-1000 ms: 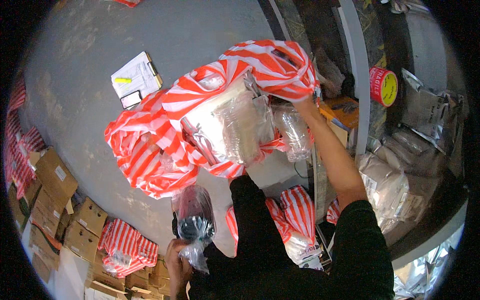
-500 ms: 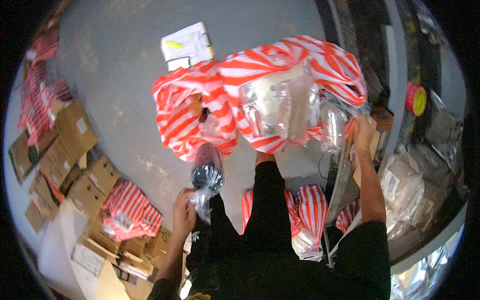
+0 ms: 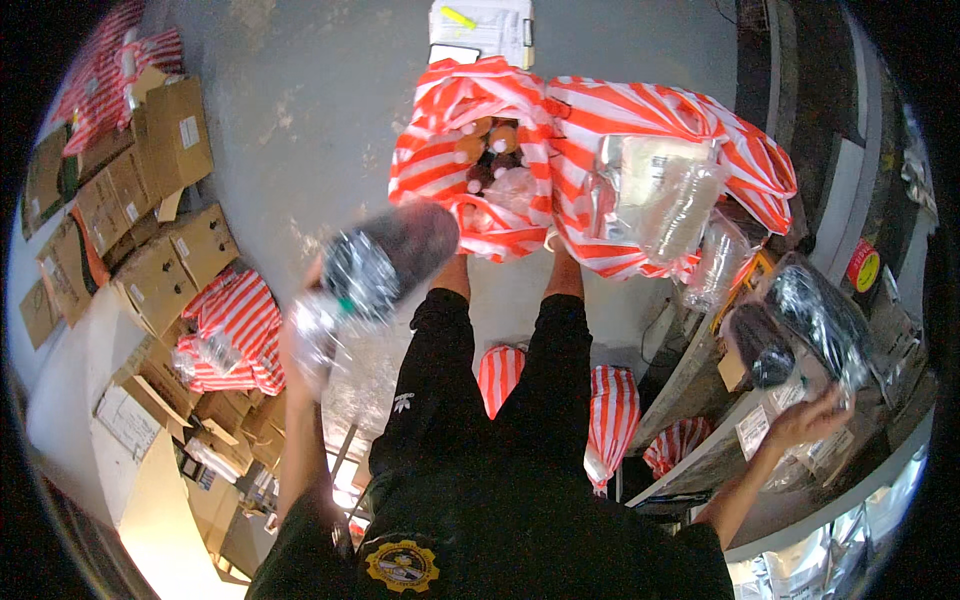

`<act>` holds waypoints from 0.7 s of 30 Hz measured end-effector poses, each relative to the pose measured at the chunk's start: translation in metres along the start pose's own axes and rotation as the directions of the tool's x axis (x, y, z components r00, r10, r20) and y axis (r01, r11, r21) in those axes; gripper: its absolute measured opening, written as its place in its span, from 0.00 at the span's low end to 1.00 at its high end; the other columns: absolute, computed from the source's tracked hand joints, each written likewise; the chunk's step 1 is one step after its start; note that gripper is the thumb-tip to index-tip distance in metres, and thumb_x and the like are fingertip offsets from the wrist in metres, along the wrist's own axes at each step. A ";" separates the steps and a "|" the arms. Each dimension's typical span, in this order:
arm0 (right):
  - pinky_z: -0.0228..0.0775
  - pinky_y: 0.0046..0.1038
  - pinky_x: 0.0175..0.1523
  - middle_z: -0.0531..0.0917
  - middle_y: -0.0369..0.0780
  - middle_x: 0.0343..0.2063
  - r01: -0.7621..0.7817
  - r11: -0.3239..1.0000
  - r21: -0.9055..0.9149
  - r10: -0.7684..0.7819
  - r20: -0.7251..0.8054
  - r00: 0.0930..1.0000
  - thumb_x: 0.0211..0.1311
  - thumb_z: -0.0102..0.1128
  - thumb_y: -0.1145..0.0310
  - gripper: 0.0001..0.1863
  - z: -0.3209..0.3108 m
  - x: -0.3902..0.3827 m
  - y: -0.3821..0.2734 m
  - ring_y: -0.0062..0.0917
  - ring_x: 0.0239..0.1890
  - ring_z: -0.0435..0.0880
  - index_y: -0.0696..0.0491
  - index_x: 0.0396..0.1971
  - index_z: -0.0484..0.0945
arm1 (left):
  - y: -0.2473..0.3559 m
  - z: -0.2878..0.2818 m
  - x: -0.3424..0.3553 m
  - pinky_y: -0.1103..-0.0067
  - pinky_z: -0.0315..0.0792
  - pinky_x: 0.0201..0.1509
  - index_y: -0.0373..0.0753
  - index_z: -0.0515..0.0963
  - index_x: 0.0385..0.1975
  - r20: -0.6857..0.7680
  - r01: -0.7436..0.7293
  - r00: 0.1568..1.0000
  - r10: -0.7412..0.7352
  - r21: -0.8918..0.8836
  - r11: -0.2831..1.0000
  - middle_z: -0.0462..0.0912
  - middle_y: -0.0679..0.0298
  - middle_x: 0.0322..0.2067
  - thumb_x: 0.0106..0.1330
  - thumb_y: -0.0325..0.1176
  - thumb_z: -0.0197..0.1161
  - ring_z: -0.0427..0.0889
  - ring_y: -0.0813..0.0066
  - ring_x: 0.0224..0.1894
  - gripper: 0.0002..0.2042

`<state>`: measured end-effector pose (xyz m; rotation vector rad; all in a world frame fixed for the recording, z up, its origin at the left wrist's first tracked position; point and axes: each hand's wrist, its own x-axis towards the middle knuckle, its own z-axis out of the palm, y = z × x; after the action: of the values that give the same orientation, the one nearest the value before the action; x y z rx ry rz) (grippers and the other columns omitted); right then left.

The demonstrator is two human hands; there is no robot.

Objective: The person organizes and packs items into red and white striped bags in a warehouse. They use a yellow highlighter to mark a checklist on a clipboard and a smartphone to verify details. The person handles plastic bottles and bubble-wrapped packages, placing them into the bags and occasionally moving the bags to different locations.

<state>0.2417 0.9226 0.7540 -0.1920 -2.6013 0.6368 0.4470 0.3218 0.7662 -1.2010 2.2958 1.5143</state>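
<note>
My left hand (image 3: 306, 335) is raised and grips a dark bundle wrapped in clear plastic (image 3: 385, 255), blurred by motion. Beyond my legs, two large red-and-white striped bags stand on the grey floor. The left bag (image 3: 430, 165) is open and holds several bottles. The right bag (image 3: 660, 115) holds clear plastic packets. My right hand (image 3: 810, 418) reaches to the shelf on the right and closes on the lower end of a dark plastic-wrapped packet (image 3: 822, 322). A second dark packet (image 3: 760, 348) lies beside it.
Cardboard boxes (image 3: 165, 135) are stacked along the left, with a filled striped bag (image 3: 235, 325) among them. A clipboard with paper (image 3: 482, 25) lies on the floor beyond the bags. Folded striped bags (image 3: 610, 415) hang by my legs. Shelving (image 3: 700, 370) runs along the right.
My right hand let go of the striped bag's edge and moved right to the shelf packets. My left hand lifted the wrapped bundle higher. My view swung left.
</note>
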 end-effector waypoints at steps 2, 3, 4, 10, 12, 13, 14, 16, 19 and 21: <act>0.71 0.33 0.52 0.79 0.50 0.44 -0.061 0.989 0.136 0.072 -0.071 0.995 0.71 0.57 0.64 0.19 -0.003 0.001 -0.070 0.31 0.44 0.78 0.65 0.50 0.72 | -0.037 -0.026 0.026 0.72 0.71 0.55 0.36 0.76 0.43 -0.094 0.045 0.992 -0.085 -0.369 0.928 0.78 0.59 0.46 0.68 0.29 0.58 0.77 0.66 0.49 0.08; 0.71 0.32 0.51 0.79 0.49 0.45 -0.093 0.986 0.140 0.106 -0.090 0.990 0.71 0.58 0.64 0.20 -0.002 -0.001 -0.103 0.31 0.44 0.78 0.66 0.50 0.72 | -0.062 -0.036 0.045 0.72 0.72 0.53 0.36 0.76 0.45 -0.121 0.009 0.988 -0.101 -0.599 0.801 0.78 0.60 0.46 0.69 0.31 0.58 0.77 0.68 0.48 0.09; 0.71 0.31 0.51 0.79 0.49 0.45 -0.122 0.982 0.143 0.139 -0.113 0.984 0.70 0.59 0.64 0.20 0.002 -0.005 -0.126 0.30 0.44 0.78 0.66 0.50 0.72 | -0.079 -0.038 0.069 0.73 0.73 0.52 0.35 0.75 0.46 -0.130 -0.028 0.987 -0.098 -0.730 0.683 0.78 0.62 0.47 0.71 0.33 0.57 0.77 0.70 0.48 0.10; 0.70 0.33 0.50 0.78 0.48 0.45 -0.037 0.993 0.115 0.038 -0.002 0.999 0.69 0.59 0.63 0.23 0.059 -0.077 -0.185 0.30 0.48 0.76 0.66 0.54 0.70 | -0.089 0.030 0.175 0.72 0.75 0.52 0.35 0.72 0.55 0.028 0.047 0.999 -0.041 -0.276 0.960 0.78 0.57 0.50 0.69 0.36 0.61 0.79 0.67 0.49 0.18; 0.70 0.33 0.50 0.77 0.47 0.45 -0.154 0.955 0.253 0.144 0.055 0.988 0.69 0.58 0.61 0.24 0.073 -0.108 -0.220 0.29 0.48 0.76 0.66 0.54 0.70 | -0.110 0.050 0.204 0.68 0.74 0.50 0.37 0.73 0.55 0.131 -0.136 0.976 0.174 -0.257 0.957 0.80 0.55 0.47 0.64 0.36 0.65 0.81 0.63 0.46 0.20; 0.69 0.34 0.50 0.76 0.47 0.45 -0.202 0.944 0.262 0.189 0.076 0.979 0.70 0.58 0.60 0.24 0.079 -0.121 -0.235 0.29 0.47 0.75 0.66 0.53 0.70 | -0.150 0.064 0.223 0.68 0.74 0.50 0.37 0.73 0.54 0.168 -0.440 0.879 0.446 -0.075 0.895 0.81 0.54 0.47 0.64 0.37 0.65 0.82 0.61 0.46 0.20; 0.69 0.34 0.51 0.76 0.46 0.45 -0.250 0.933 0.259 0.237 0.082 0.968 0.70 0.58 0.59 0.24 0.083 -0.129 -0.242 0.29 0.47 0.75 0.66 0.53 0.70 | -0.166 0.077 0.233 0.67 0.73 0.53 0.36 0.72 0.53 0.229 -0.390 0.890 0.394 -0.068 0.919 0.80 0.50 0.48 0.65 0.36 0.62 0.81 0.58 0.48 0.19; 0.67 0.34 0.53 0.76 0.46 0.45 -0.325 0.876 0.357 0.271 0.192 0.943 0.70 0.58 0.58 0.25 0.085 -0.142 -0.248 0.28 0.46 0.74 0.65 0.52 0.69 | -0.189 0.108 0.242 0.66 0.73 0.58 0.35 0.71 0.52 0.343 -0.274 0.900 0.271 -0.040 0.961 0.77 0.43 0.50 0.66 0.35 0.57 0.79 0.52 0.53 0.17; 0.67 0.31 0.53 0.77 0.44 0.46 -0.398 0.797 0.455 0.285 0.298 0.911 0.71 0.57 0.60 0.23 0.095 -0.167 -0.272 0.26 0.47 0.75 0.63 0.53 0.69 | -0.249 0.169 0.267 0.64 0.70 0.61 0.36 0.70 0.52 0.423 -0.307 0.894 0.148 0.339 0.889 0.77 0.40 0.49 0.66 0.35 0.55 0.77 0.46 0.56 0.17; 0.67 0.29 0.53 0.76 0.44 0.47 -0.438 0.827 0.352 0.301 0.381 0.874 0.71 0.56 0.62 0.21 0.094 -0.182 -0.288 0.26 0.48 0.75 0.63 0.53 0.69 | -0.238 0.197 0.258 0.63 0.67 0.63 0.35 0.68 0.53 0.358 -0.239 0.923 0.142 0.242 0.941 0.75 0.39 0.52 0.66 0.35 0.54 0.75 0.44 0.58 0.18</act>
<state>0.3528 0.5875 0.7425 -0.5060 -2.6448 1.4740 0.3774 0.3031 0.3699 -0.6043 2.3387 1.2684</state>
